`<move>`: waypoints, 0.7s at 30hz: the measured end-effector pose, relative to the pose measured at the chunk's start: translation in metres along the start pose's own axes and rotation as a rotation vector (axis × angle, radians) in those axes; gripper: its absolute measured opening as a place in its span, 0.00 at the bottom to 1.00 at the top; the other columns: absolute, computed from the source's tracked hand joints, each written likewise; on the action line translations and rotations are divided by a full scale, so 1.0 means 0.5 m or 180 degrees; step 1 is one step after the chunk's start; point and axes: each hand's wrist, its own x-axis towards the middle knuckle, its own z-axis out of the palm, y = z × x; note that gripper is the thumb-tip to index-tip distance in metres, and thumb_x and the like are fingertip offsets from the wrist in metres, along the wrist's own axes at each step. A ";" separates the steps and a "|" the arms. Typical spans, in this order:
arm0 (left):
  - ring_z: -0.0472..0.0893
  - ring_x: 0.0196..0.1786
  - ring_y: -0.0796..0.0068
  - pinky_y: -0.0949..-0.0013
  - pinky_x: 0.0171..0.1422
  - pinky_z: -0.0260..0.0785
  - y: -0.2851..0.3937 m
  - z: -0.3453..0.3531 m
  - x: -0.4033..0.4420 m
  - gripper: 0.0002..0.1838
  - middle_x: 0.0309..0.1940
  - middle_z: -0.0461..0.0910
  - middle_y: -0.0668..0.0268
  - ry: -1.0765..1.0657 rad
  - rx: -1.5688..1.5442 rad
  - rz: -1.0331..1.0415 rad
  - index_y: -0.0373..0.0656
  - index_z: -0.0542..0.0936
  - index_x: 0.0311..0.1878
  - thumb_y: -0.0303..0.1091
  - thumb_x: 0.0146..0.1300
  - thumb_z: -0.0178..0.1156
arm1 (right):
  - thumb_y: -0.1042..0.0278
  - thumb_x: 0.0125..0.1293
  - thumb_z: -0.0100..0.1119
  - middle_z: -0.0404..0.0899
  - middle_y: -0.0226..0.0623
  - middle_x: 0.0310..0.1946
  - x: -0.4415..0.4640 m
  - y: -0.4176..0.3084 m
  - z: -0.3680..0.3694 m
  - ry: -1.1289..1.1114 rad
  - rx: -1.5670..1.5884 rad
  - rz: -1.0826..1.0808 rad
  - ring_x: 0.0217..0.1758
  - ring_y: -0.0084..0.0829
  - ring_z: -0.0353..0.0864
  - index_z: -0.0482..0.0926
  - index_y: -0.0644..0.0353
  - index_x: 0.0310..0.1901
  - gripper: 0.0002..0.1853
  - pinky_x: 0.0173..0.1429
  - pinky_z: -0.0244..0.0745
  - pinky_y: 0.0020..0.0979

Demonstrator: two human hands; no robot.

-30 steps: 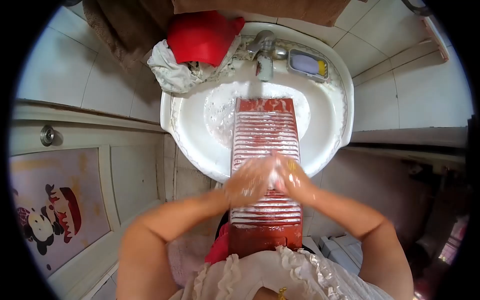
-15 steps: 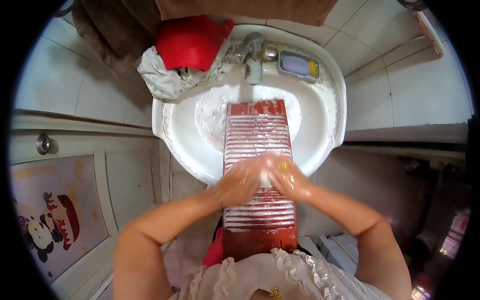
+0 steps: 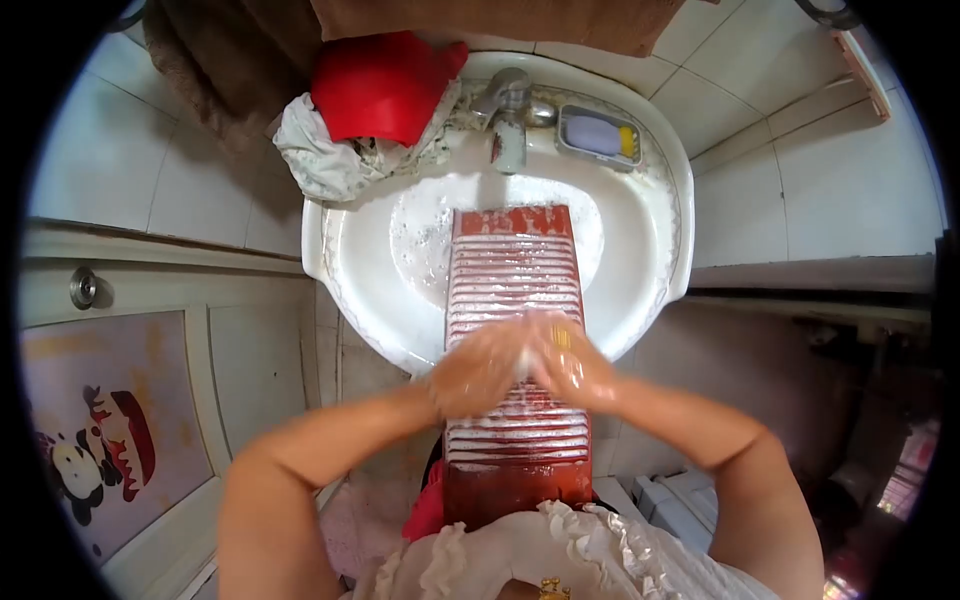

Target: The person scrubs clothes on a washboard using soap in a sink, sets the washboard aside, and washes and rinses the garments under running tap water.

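Observation:
A reddish-brown washboard (image 3: 513, 265), its ridges streaked with suds, leans from the sink basin towards my body. Over its middle, my left hand (image 3: 478, 372) and my right hand (image 3: 570, 365) press together, both wet and soapy. Their fingers meet at the tips and are closed. A bit of white (image 3: 523, 365) shows between the palms; whether it is foam or a small cloth, I cannot tell. The right hand wears a gold-coloured ring (image 3: 563, 338).
The white sink (image 3: 655, 230) holds sudsy water under a faucet (image 3: 510, 120). To its right sits a soap dish (image 3: 625, 158) with a lilac bar (image 3: 592, 133). Red cloth (image 3: 385, 90) and white cloth (image 3: 315, 155) lie on the left rim. A door (image 3: 255, 350) stands at left.
Both hands have shifted slightly on the washboard and stay pressed together. Less of the white bit shows between them now.

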 end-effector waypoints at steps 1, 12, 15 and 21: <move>0.71 0.61 0.46 0.51 0.68 0.59 -0.049 -0.015 0.052 0.21 0.55 0.73 0.44 0.0056 0.0056 -0.0371 0.35 0.70 0.60 0.28 0.63 0.46 | 0.70 0.60 0.53 0.73 0.53 0.55 0.062 0.055 0.002 -0.0352 0.0062 0.0570 0.58 0.54 0.71 0.75 0.63 0.51 0.17 0.61 0.66 0.49; 0.69 0.61 0.50 0.46 0.68 0.54 0.094 0.028 -0.056 0.23 0.54 0.72 0.49 0.0141 0.0086 0.0077 0.37 0.66 0.63 0.27 0.62 0.49 | 0.76 0.51 0.64 0.72 0.51 0.54 -0.081 -0.128 -0.046 -0.0764 0.0407 0.0168 0.59 0.55 0.70 0.70 0.62 0.56 0.28 0.64 0.67 0.46; 0.72 0.55 0.47 0.48 0.60 0.60 0.002 -0.005 0.028 0.11 0.50 0.74 0.47 -0.0285 -0.0650 -0.0375 0.36 0.72 0.48 0.27 0.63 0.46 | 0.67 0.60 0.58 0.70 0.55 0.57 -0.013 0.014 0.018 -0.0160 0.0258 -0.0041 0.62 0.56 0.68 0.71 0.64 0.54 0.21 0.65 0.65 0.48; 0.73 0.54 0.45 0.50 0.61 0.63 -0.144 0.006 0.173 0.16 0.48 0.74 0.42 0.1403 0.1249 -0.0817 0.30 0.71 0.51 0.27 0.63 0.46 | 0.70 0.65 0.49 0.69 0.56 0.59 0.178 0.162 0.027 0.0397 -0.0437 0.0882 0.59 0.60 0.68 0.72 0.67 0.53 0.17 0.62 0.65 0.49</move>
